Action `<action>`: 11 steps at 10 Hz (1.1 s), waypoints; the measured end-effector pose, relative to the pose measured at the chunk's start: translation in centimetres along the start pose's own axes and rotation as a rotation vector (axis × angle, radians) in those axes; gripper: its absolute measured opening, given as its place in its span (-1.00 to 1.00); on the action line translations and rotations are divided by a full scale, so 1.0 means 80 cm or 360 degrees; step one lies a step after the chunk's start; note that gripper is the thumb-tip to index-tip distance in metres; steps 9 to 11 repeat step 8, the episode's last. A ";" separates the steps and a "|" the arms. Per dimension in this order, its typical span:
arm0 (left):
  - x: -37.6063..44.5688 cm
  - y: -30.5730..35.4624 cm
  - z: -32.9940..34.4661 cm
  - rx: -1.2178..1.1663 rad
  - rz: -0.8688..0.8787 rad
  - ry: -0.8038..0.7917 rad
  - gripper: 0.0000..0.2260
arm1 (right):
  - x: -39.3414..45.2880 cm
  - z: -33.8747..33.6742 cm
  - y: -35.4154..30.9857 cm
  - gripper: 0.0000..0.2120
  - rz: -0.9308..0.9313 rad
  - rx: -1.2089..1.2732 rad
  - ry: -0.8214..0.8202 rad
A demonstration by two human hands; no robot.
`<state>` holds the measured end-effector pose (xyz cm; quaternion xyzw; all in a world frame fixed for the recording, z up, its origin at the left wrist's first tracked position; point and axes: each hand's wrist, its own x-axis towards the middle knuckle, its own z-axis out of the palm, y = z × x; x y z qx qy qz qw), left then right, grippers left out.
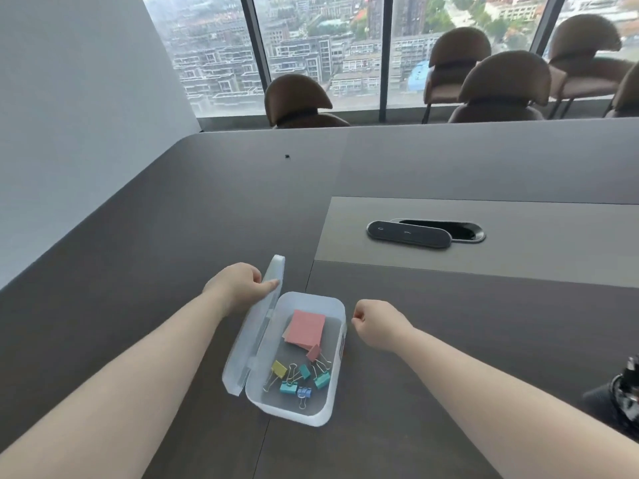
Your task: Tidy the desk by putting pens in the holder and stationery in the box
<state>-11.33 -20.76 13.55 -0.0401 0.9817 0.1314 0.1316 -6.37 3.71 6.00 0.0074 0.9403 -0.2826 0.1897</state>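
A translucent plastic box (333, 368) stands on the dark desk in front of me. Inside lie a pink pad of sticky notes (306, 328) and several coloured binder clips (299, 376). Its hinged lid (257, 331) stands nearly upright along the left side. My left hand (238, 286) grips the lid's far end, fingers on its edge. My right hand (377, 321) hovers just right of the box with its fingers curled shut, holding nothing that I can see. A black pen holder (619, 399) peeks in at the right edge, mostly cut off.
A black oval cable-port cover (409, 235) sits on the lighter inset panel of the desk (484, 264) beyond the box. Brown chairs (297, 102) line the far side before tall windows. A small black speck (287, 156) lies far off.
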 end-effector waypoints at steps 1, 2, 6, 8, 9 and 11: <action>-0.008 0.046 0.038 0.0127 0.0080 -0.0094 -0.55 | -0.010 0.001 0.022 -0.79 0.0024 0.0047 0.0026; -0.008 0.081 0.083 0.0254 0.0111 -0.0195 -0.60 | -0.022 0.006 0.053 -0.80 0.0082 0.0075 0.0018; 0.006 0.104 0.182 0.0436 0.0093 -0.0405 -0.82 | -0.044 0.019 0.149 -0.81 0.0291 0.0195 -0.0004; -0.007 0.127 0.174 0.0740 0.0185 -0.0119 -0.81 | -0.065 0.014 0.180 -0.85 0.0351 0.0248 0.0037; -0.007 0.127 0.174 0.0740 0.0185 -0.0119 -0.81 | -0.065 0.014 0.180 -0.85 0.0351 0.0248 0.0037; -0.007 0.127 0.174 0.0740 0.0185 -0.0119 -0.81 | -0.065 0.014 0.180 -0.85 0.0351 0.0248 0.0037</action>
